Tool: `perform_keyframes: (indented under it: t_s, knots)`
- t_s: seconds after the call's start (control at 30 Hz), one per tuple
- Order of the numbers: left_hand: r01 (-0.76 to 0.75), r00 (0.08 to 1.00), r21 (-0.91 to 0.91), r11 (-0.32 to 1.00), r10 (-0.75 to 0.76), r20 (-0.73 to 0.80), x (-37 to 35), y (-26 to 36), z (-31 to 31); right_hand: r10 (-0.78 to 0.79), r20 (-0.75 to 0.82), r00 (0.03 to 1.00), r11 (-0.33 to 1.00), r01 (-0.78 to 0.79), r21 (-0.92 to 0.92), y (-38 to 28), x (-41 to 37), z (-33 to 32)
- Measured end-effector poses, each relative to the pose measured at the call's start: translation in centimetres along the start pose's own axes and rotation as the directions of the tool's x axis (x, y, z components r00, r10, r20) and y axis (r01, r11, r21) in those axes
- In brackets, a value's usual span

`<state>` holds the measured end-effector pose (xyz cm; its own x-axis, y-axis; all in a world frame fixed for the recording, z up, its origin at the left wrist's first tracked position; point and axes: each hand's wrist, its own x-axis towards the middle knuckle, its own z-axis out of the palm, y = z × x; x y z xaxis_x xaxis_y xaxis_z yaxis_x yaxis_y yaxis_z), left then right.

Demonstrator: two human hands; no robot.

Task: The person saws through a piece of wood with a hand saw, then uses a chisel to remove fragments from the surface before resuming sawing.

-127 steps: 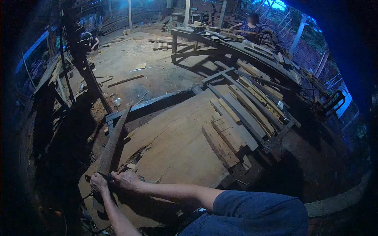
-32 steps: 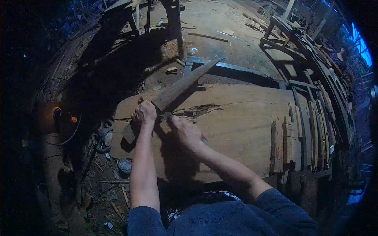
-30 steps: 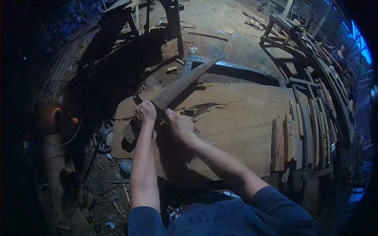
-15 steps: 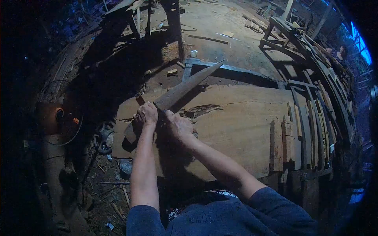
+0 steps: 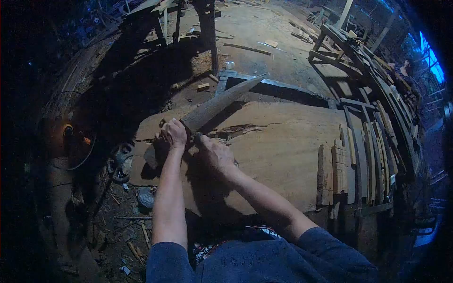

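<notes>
A handsaw (image 5: 218, 104) lies at a slant over a broad wooden slab (image 5: 278, 160), its wide end toward me and its narrow tip pointing away to the upper right. My left hand (image 5: 173, 135) is closed around the dark handle at the wide end. Close beside it, my right hand (image 5: 216, 153) is also closed at the handle, the thumb lying near the blade's base. My fingers hide most of the handle. Below the blade, a rough split runs along the slab. Whether the teeth touch the wood cannot be made out.
Several narrow wood strips (image 5: 361, 162) lean at the slab's right end. A dark frame (image 5: 283, 85) lies beyond it. Further off stand a long bench (image 5: 349, 49) and a shadowed table (image 5: 155, 14). A chain-like metal part (image 5: 120, 162) sits to the left; a person is partly visible far right.
The view has shifted slightly, so the slab and strips appear a little further left. Both hands keep their grip, and the saw holds nearly the same slant.
</notes>
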<state>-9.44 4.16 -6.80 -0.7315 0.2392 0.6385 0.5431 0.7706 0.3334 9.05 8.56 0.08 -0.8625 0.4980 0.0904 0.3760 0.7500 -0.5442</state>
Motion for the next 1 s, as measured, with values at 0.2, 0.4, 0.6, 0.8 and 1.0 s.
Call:
perform_keyframes:
  t_s: [0.2, 0.4, 0.6, 0.8, 1.0]
  knots:
    - [0.083, 0.993, -0.07, 0.994, -0.077, 0.086, 0.3, 0.2, -0.1, -0.01, -0.004, 1.0, 0.996, 0.01, 0.084, -1.0, -0.7, -0.7]
    - [0.037, 0.995, -0.125, 0.991, -0.025, 0.098, 0.5, -1.5, 2.4, 0.039, -0.038, 0.999, 0.997, -0.041, -0.062, -0.4, 1.4, 1.3]
    - [0.263, 0.919, -0.025, 0.965, -0.242, 0.311, 1.3, 0.4, -0.4, -0.1, -0.093, 0.991, 0.994, 0.097, -0.04, 1.0, -3.9, 0.1]
    - [0.166, 0.961, 0.039, 0.985, -0.17, 0.218, 0.8, 1.3, -2.3, 0.071, 0.024, 0.997, 0.996, -0.069, -0.063, -0.8, 0.0, 0.4]
    - [0.113, 0.994, -0.064, 0.992, -0.113, 0.009, 0.0, -0.3, 1.7, -0.073, -0.025, 0.997, 0.992, 0.07, -0.104, -0.5, -2.5, -0.5]
